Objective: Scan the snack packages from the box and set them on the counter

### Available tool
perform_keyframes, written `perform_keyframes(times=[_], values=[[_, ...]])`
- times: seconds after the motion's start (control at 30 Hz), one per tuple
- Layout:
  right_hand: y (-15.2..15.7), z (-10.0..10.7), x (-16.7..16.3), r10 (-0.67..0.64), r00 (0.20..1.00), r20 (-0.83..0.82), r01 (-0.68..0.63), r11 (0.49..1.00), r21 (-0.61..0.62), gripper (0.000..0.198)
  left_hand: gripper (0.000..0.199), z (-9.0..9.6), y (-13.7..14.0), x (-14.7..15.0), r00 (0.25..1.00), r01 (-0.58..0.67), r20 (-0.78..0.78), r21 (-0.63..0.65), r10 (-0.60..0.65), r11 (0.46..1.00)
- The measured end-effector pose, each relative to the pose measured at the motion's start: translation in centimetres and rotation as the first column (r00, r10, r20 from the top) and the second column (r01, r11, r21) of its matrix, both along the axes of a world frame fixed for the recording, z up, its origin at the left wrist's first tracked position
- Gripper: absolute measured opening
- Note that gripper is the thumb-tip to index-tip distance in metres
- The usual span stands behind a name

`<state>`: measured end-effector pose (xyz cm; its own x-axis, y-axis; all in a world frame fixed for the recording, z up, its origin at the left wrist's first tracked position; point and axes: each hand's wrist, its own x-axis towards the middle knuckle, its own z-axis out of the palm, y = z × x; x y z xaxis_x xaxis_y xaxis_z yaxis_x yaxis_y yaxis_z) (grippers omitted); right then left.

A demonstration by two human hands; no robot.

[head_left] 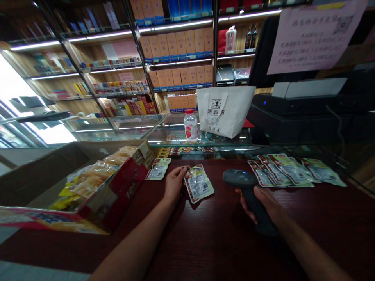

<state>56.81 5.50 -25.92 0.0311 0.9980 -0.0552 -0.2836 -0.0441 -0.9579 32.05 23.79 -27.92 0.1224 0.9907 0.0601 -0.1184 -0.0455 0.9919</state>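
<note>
My left hand (175, 181) pinches the top left corner of a snack packet (199, 183), a flat pouch with a green and white printed back. The packet is tilted a little over the dark red counter (187, 242). In my right hand (268, 205) is a black barcode scanner (249, 187), gripped round its handle. A blue light glows on top of its head, which points left toward the packet. Another similar pouch (158, 169) lies left of my left hand. Several more pouches (281, 169) are spread in an overlapping row beyond the scanner on the right.
An open cardboard box (117, 203) with bagged snacks (93, 175) stands on the left. Behind the counter's far edge, a bottle with a red cap (191, 127) and a white paper bag (224, 111) stand on a glass case. A monitor with a pink notice (313, 39) rises at right.
</note>
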Motion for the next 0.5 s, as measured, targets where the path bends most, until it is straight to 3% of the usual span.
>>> perform_keyframes(times=[0.27,0.5], values=[[-0.63,0.25,-0.57,0.060,0.984,0.167,-0.062,0.998,0.007,0.047,0.044,-0.41,0.51,-0.18,0.994,-0.094,0.066,0.041,0.092,0.995],[-0.72,0.41,-0.61,0.078,0.972,0.222,-0.084,0.996,0.018,0.049,0.038,0.58,-0.26,0.01,0.992,-0.123,0.040,0.108,0.119,0.987]])
